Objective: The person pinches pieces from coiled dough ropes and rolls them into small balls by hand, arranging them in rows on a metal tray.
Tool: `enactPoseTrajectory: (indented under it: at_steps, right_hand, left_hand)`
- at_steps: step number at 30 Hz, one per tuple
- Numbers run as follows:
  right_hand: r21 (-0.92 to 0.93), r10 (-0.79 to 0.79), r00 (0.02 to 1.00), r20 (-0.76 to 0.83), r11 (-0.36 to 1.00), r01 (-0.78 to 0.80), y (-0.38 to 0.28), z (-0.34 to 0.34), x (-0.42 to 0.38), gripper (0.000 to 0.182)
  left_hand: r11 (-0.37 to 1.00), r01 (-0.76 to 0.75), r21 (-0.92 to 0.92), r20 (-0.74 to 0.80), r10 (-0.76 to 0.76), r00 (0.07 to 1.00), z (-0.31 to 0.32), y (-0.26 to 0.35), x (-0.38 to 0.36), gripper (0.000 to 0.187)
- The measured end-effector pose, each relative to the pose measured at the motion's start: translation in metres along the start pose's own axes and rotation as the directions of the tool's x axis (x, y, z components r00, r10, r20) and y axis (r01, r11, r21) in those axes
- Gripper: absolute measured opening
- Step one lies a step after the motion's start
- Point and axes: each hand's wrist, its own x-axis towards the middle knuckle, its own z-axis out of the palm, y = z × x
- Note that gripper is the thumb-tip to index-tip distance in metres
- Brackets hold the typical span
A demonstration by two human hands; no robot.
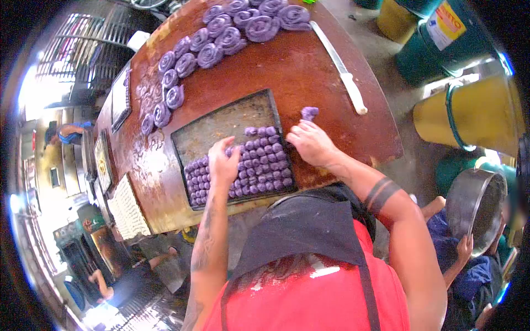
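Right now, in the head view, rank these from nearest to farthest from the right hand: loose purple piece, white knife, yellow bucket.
From the right hand:
1. Loose purple piece, just above it on the table.
2. White knife, farther up, right side of table.
3. Yellow bucket, off the table, far right.

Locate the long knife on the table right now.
In the head view the long knife lies on the brown table toward its right edge, beyond the baking tray, just right of the purple dough spirals.

The label [446, 25] on a green drum [441, 52] shows letters, blurred beyond reading.
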Motion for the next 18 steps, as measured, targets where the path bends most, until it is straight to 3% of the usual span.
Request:
enactPoseTrajectory:
  at_steps: [1,3,5,6,7,9,12,13,15,16,17,18]
  right_hand:
    - [0.031,0.04,0.99,0.138,0.999,-0.044,0.002,-0.016,0.001,0.018]
    - [0.37,0.143,0.97,0.196,0.905,-0.209,0.011,-0.035,0.004,0.019]
    - [0.849,0.445,0.894,-0.048,0.489,-0.198,0.023,-0.029,0.0,0.023]
    - [0.974,0.563,0.826,-0.022,0.198,-0.109,0.029,-0.04,-0.001,0.026]
    - [0.994,0.657,0.752,0.047,-0.101,0.026,0.036,-0.051,-0.005,0.028]
    - [0.869,0.542,0.839,0.055,-0.44,0.227,0.07,-0.041,-0.031,0.031]
    - [0.825,0.614,0.776,0.145,-0.508,0.248,0.045,-0.054,-0.042,0.026]
    - [0.824,0.618,0.768,0.169,-0.516,0.234,0.039,-0.058,-0.046,0.025]
    - [0.873,0.746,0.623,0.235,-0.444,0.203,0.024,-0.063,-0.044,0.026]
    - [0.883,0.74,0.63,0.235,-0.434,0.18,0.029,-0.06,-0.047,0.024]
    - [0.889,0.731,0.64,0.235,-0.427,0.162,0.036,-0.055,-0.047,0.023]
    - [0.916,0.704,0.677,0.212,-0.385,0.113,0.032,-0.061,-0.042,0.021]
  left_hand:
    - [0.996,-0.095,0.0,-0.031,0.095,0.995,0.008,-0.003,0.009,0.033]
    - [0.993,-0.113,-0.029,0.008,0.114,0.993,0.02,-0.004,0.028,0.033]
    - [0.991,-0.135,0.004,0.013,0.135,0.991,0.04,-0.012,0.041,0.03]
    - [0.989,-0.147,-0.033,0.053,0.148,0.988,0.055,-0.022,0.049,0.029]
    - [0.99,-0.094,-0.106,0.109,0.106,0.988,0.054,-0.011,0.05,0.026]
    - [0.996,-0.069,-0.048,0.268,0.08,0.96,0.048,0.006,0.05,0.025]
    - [0.978,-0.206,-0.023,0.281,0.204,0.938,0.046,-0.008,0.054,0.028]
    - [0.981,-0.129,-0.148,0.24,0.162,0.957,0.045,-0.01,0.054,0.03]
    - [0.946,-0.042,-0.321,0.148,0.094,0.985,0.044,-0.018,0.055,0.034]
    - [0.927,-0.034,-0.373,0.095,0.074,0.993,0.043,-0.024,0.055,0.038]
    - [0.868,0.101,-0.486,0.165,-0.022,0.986,0.031,-0.017,0.053,0.035]
    - [0.839,0.066,-0.54,0.126,0.003,0.992,0.043,-0.032,0.05,0.033]
